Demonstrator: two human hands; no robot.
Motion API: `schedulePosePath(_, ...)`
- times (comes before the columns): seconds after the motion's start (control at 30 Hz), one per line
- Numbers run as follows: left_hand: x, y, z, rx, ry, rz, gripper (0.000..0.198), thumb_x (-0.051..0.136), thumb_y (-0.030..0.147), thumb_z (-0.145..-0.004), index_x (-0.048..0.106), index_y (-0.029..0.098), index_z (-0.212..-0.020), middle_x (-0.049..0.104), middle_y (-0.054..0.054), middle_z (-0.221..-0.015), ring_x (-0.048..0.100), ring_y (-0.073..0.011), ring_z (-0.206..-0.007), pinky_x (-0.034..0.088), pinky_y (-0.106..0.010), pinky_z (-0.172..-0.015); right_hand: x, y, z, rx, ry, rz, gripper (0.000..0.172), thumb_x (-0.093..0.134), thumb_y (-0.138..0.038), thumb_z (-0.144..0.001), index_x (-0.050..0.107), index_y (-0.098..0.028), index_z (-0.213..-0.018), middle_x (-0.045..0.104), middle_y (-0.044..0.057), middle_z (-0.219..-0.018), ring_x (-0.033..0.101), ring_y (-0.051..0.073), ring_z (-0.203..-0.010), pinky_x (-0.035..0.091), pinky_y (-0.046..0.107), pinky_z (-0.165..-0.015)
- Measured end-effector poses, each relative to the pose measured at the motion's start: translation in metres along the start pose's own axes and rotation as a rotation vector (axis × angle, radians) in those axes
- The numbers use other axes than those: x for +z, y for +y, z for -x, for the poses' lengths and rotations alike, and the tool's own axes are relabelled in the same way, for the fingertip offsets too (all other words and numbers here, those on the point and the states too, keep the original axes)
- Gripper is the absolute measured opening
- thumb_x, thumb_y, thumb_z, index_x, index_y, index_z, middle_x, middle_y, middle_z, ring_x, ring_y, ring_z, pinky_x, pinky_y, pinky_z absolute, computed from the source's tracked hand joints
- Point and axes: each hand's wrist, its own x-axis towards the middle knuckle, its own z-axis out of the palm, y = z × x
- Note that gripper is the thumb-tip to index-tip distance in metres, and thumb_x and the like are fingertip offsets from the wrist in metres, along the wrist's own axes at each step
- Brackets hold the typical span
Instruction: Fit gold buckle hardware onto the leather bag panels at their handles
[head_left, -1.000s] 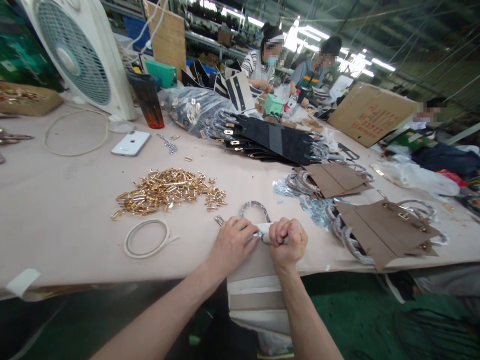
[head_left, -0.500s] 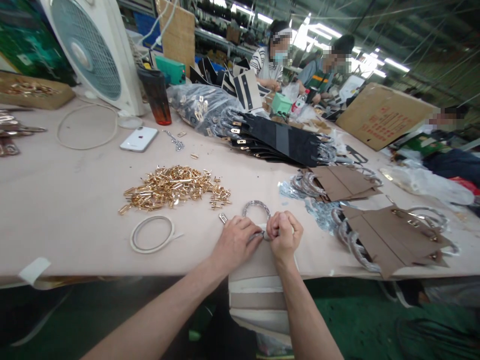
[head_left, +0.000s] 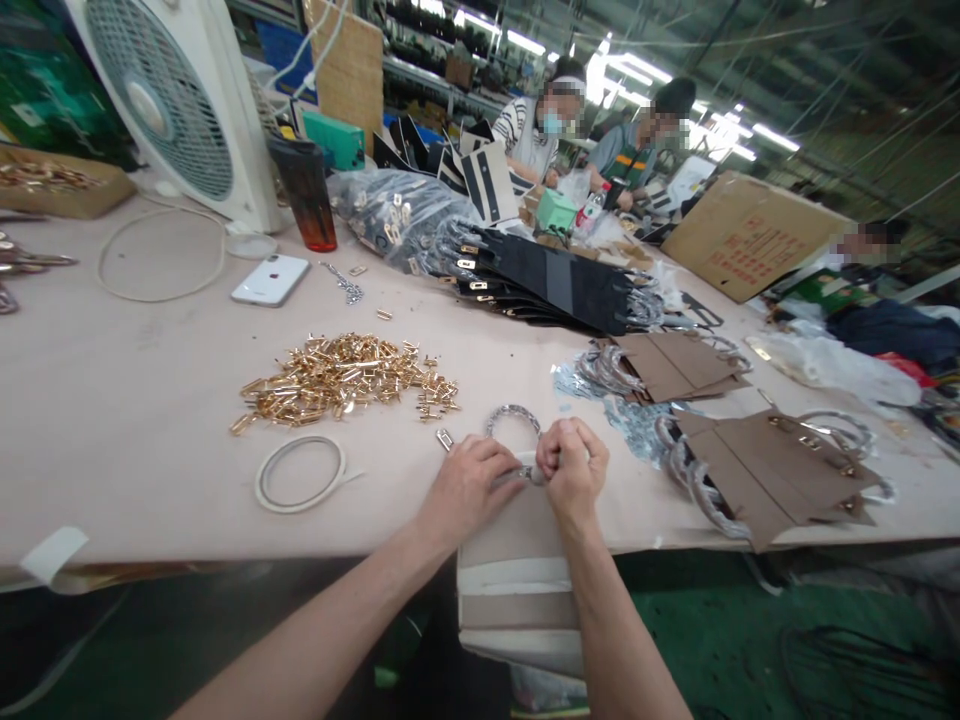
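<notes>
A taupe bag panel [head_left: 517, 540] lies in front of me and hangs over the table edge. A plastic-wrapped bag handle [head_left: 513, 410] arches at its far end. My left hand [head_left: 471, 485] is closed on the panel's far part, thumb and fingertips together near a small metal fitting [head_left: 527, 473]. Beside it my right hand [head_left: 574, 465] makes a fist, thumb on top, close to the same fitting; what it holds is hidden. A small metal plate [head_left: 445, 438] shows just beyond my left fingers.
Gold hardware pieces [head_left: 345, 375] form a pile left of centre, behind a tape roll [head_left: 262, 475]. Brown bag panels [head_left: 765, 465] lie to the right, black panels [head_left: 555, 280] farther back. A phone [head_left: 270, 280], a cup [head_left: 304, 190] and a fan [head_left: 247, 130] stand back left. Co-workers sit beyond.
The view has shifted slightly, so the things on the table appear a little farther left. Both hands keep nearly the same place and grip at the fitting.
</notes>
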Motion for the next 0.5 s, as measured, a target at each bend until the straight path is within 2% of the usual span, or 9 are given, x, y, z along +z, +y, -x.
schedulePosePath(0.1, 0.005, -0.004, 0.001, 0.044, 0.037, 0.009, 0.017, 0.072, 0.035, -0.096, 0.075, 0.024, -0.108, 0.074, -0.006, -0.114, 0.062, -0.0248, -0.111, 0.051, -0.044, -0.098, -0.001, -0.005, -0.013, 0.003, 0.117, -0.109, 0.041, 0.062, -0.039, -0.097, 0.047, -0.021, -0.063, 0.038, -0.009, -0.049, 0.033, 0.005, -0.035, 0.023, 0.018, -0.034)
schedulePosePath(0.33, 0.01, -0.006, 0.002, 0.098, 0.063, 0.014, 0.017, 0.074, 0.034, -0.094, 0.074, 0.023, -0.106, 0.075, -0.006, -0.12, 0.061, -0.0266, -0.121, 0.052, -0.048, -0.103, 0.008, 0.007, -0.031, 0.206, 0.004, -0.099, 0.042, 0.07, -0.046, -0.089, 0.05, -0.021, -0.063, 0.039, -0.01, -0.046, 0.033, 0.005, -0.033, 0.022, 0.017, -0.031)
schedulePosePath(0.5, 0.01, -0.004, 0.002, 0.095, 0.077, 0.009, 0.012, 0.072, 0.031, -0.096, 0.074, 0.022, -0.103, 0.077, -0.006, -0.115, 0.062, -0.0267, -0.117, 0.053, -0.048, -0.103, 0.007, 0.012, -0.022, 0.182, -0.044, -0.02, 0.043, 0.066, -0.047, -0.093, 0.05, -0.021, -0.063, 0.039, -0.009, -0.047, 0.033, 0.005, -0.034, 0.021, 0.019, -0.033)
